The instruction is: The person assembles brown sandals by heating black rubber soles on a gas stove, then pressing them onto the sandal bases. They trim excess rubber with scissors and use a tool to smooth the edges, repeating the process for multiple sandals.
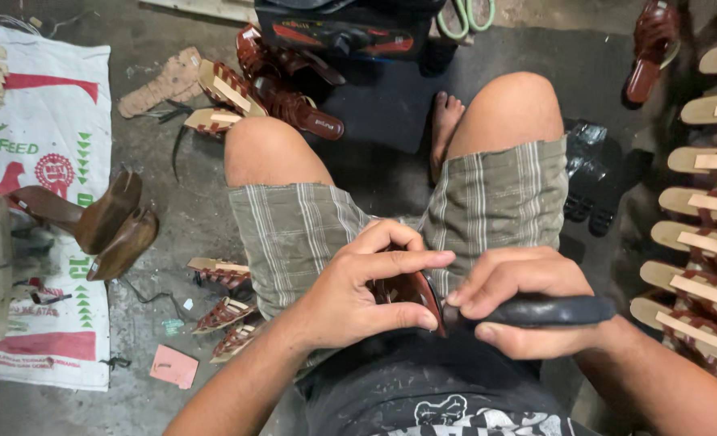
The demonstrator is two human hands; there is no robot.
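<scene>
My left hand (366, 287) grips a reddish-brown sandal piece (411, 292) held in my lap, fingers curled over its top and thumb under its edge. My right hand (516, 299) is closed around a dark tool handle (564, 309) that lies level and points right; its working end meets the sandal piece between my two hands. Most of the sandal piece is hidden by my left hand. I sit with knees apart in striped shorts (495, 198), one bare foot (445, 121) on the floor.
A row of tan sandal soles with woven brown straps (701, 242) runs down the right edge. Finished brown sandals (286, 89) lie ahead, loose strap pieces (225, 311) by my left thigh. Wooden shoe lasts (112, 222) stand on a printed white sack (52, 161) at left.
</scene>
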